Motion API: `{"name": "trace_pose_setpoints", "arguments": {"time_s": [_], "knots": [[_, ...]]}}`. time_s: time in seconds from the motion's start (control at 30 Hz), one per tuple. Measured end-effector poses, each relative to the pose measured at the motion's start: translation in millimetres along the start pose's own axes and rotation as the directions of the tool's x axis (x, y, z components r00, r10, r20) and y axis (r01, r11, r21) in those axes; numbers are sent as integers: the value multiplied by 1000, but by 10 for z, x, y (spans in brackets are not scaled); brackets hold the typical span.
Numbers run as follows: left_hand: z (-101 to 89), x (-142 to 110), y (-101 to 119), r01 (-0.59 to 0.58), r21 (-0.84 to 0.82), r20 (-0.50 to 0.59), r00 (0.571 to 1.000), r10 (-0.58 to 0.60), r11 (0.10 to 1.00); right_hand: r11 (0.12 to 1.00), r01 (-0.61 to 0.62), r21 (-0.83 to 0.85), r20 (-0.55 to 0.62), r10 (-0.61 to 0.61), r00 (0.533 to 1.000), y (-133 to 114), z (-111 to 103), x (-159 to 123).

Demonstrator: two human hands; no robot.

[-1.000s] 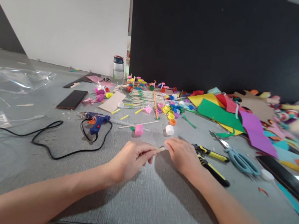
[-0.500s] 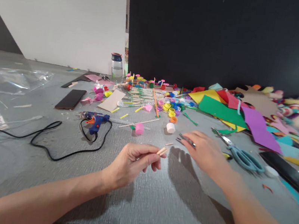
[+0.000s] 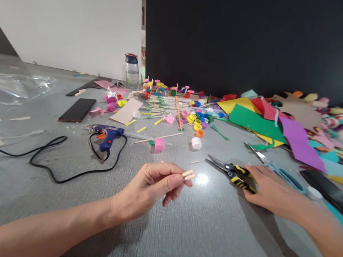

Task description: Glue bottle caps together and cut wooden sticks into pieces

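Note:
Between the thumb and fingers of my left hand [image 3: 157, 185], two short pale wooden sticks [image 3: 189, 175] are pinched, their ends poking out to the right. My right hand [image 3: 263, 186] is at the black-and-yellow handles of the snips [image 3: 233, 171], fingers around the handle ends. The snips are low over the tabletop or on it, blades slightly parted and pointing left. A tiny loose stick piece [image 3: 195, 162] lies just beyond my left fingertips. Close behind it sits a white bottle cap [image 3: 196, 143].
A blue glue gun [image 3: 110, 136] with a black cord lies left, near a dark phone [image 3: 77, 110]. Blue-handled scissors [image 3: 286, 176] lie partly behind my right hand. Coloured caps [image 3: 192, 118], sticks and felt sheets [image 3: 255, 122] crowd the back; a water bottle [image 3: 131, 70] stands there.
My right hand has moved right and nearer with the snips, whose yellow-marked handles now show. My left hand still pinches the sticks in nearly the same place.

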State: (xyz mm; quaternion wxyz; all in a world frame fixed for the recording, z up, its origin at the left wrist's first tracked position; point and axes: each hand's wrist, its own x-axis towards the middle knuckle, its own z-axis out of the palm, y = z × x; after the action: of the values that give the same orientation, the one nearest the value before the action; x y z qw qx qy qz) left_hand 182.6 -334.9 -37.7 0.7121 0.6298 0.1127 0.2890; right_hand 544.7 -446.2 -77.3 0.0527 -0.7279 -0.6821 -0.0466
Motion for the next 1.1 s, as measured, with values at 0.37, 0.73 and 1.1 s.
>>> {"name": "trace_pose_setpoints", "arguments": {"time_s": [0.37,0.73,1.1], "knots": [[-24,-39,-4,-45,8,27,999,45,999,982,136,-134,-116,-152,982,-191,-26,-193],[-50,-8,-10,40,-213,112,994,-17,976,975,187,-123,-73,-197,978,-369,-108,-168],[-95,24,-47,38,-241,142,990,-3,970,841,422,338,-298,-330,896,-1255,-484,47]]}}
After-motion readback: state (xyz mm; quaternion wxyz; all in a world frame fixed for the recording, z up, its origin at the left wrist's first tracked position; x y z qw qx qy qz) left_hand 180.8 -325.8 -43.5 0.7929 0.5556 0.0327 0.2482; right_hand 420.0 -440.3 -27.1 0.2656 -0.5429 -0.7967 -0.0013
